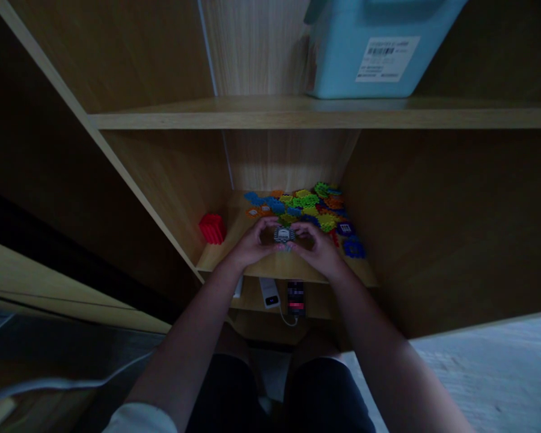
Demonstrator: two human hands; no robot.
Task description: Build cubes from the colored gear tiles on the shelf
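Both of my hands reach into a low wooden shelf compartment and meet over its front edge. My left hand (pixel 252 243) and my right hand (pixel 318 246) pinch a small grey toothed building piece (pixel 284 234) between their fingertips, one hand on each side. Just behind them lies a pile of colourful interlocking plastic pieces (pixel 309 207) in blue, green, yellow and orange, spread over the shelf board (pixel 225 255). A red ribbed piece (pixel 212 228) stands alone to the left of my left hand.
A light blue plastic bin (pixel 365 54) with a barcode label sits on the shelf above. Below the working shelf lie a white power bank (pixel 269 293) with a cable and a dark device (pixel 296 297). Wooden side walls close in left and right.
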